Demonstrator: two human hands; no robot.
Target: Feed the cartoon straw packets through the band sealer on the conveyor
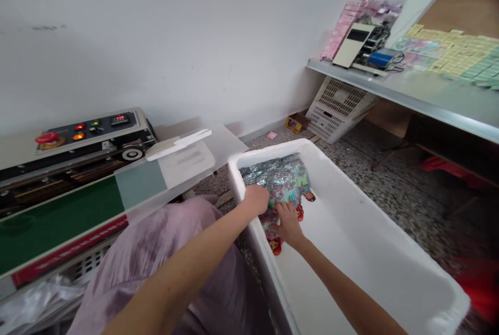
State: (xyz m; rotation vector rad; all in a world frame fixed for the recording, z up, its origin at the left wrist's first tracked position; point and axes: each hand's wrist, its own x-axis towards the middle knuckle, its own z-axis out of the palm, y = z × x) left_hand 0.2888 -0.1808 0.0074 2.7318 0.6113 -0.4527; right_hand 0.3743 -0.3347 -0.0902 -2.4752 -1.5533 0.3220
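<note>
A white foam box (pixel 390 252) stands on the floor below me. At its far left end lies a heap of shiny colourful packets (pixel 278 179) with cartoon faces on them. My left hand (pixel 256 199) reaches over the box's rim, fingers curled down into the heap. My right hand (pixel 287 223) rests on the packets at the near edge of the heap, with its fingers bent onto them. What each hand grips is hidden under the fingers.
A sealing machine (pixel 78 143) with a green belt, a red button and lights stands at my left, with a clear plastic sheet (pixel 183 163) over its end. White plastic crates (pixel 335 106) sit by the wall. A metal table (pixel 429 96) at right carries stacked packets and a device.
</note>
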